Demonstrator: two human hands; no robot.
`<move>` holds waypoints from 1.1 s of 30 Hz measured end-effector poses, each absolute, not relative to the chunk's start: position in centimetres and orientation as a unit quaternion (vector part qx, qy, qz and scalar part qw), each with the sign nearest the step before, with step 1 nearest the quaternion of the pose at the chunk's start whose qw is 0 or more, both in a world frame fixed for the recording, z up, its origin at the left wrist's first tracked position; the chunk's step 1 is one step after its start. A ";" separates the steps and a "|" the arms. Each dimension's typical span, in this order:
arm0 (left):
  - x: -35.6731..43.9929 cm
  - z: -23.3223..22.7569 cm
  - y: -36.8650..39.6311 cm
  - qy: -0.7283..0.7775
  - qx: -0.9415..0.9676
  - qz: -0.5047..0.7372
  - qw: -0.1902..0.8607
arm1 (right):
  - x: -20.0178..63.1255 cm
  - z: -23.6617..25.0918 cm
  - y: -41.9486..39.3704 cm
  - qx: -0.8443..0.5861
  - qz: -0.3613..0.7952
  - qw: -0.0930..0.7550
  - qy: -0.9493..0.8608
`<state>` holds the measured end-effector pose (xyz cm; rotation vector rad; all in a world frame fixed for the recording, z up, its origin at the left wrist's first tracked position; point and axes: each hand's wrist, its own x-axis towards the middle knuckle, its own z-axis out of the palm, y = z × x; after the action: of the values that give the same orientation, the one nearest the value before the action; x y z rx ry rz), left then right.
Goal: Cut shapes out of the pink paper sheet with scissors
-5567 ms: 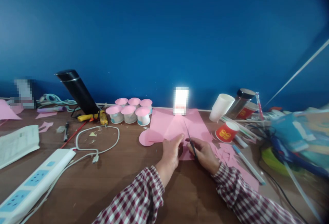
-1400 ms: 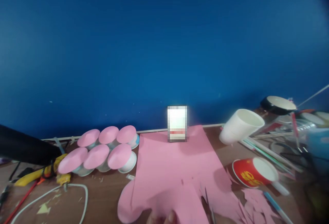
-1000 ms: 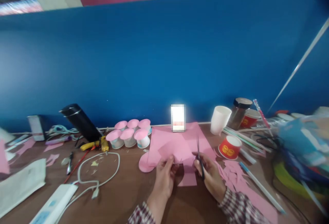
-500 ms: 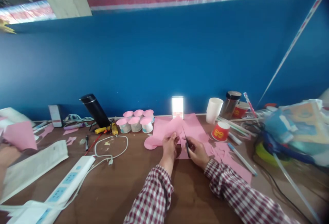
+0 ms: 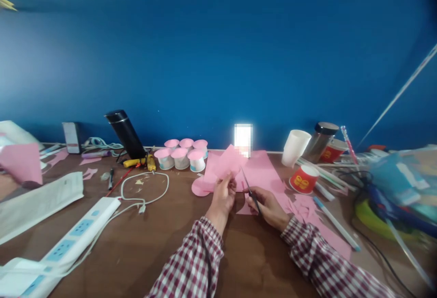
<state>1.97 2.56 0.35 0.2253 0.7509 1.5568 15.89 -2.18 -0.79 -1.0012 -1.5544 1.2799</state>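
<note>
My left hand [image 5: 223,195] is closed on a piece of pink paper [image 5: 229,159], pinching its lower edge between thumb and fingers. In my right hand [image 5: 268,207] is a pair of scissors [image 5: 253,193], its dark blades pointing up and left towards the pink piece. The blades look apart from the held paper. Under and behind both hands lies a larger pink sheet [image 5: 262,168]. A rounded pink cutout [image 5: 200,187] rests at that sheet's left edge. Pink scraps [image 5: 305,207] are heaped beside my right wrist.
Several paper cups with pink tops [image 5: 180,157] stand left of the sheet. A red cup [image 5: 303,179], white cups [image 5: 296,145] and a jar [image 5: 322,142] are at the right. A black bottle [image 5: 125,133], white cable [image 5: 167,184] and power strip [image 5: 71,238] occupy the left.
The pink piece in my left hand has turned and now stands up with a corner on top. My right hand with the scissors has drawn back slightly to the right. The view has tilted down.
</note>
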 end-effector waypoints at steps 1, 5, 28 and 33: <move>1.9 0.4 2.5 0.322 0.092 0.686 0.646 | 15.9 -0.8 -2.2 -0.402 0.515 0.428 -0.624; 1.9 0.7 2.4 0.286 0.068 0.689 0.662 | 16.0 -0.8 -2.2 -0.406 0.506 0.420 -0.635; 3.4 1.1 0.8 0.365 0.214 0.617 0.663 | 15.7 0.8 -2.2 -0.450 0.495 0.460 -0.584; 3.4 1.1 1.0 0.371 0.208 0.634 0.646 | 15.6 1.0 -2.3 -0.443 0.482 0.467 -0.595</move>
<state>3.36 0.98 1.14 0.4729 0.8439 1.4437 15.59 -2.32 0.96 -1.0873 -1.4600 1.1826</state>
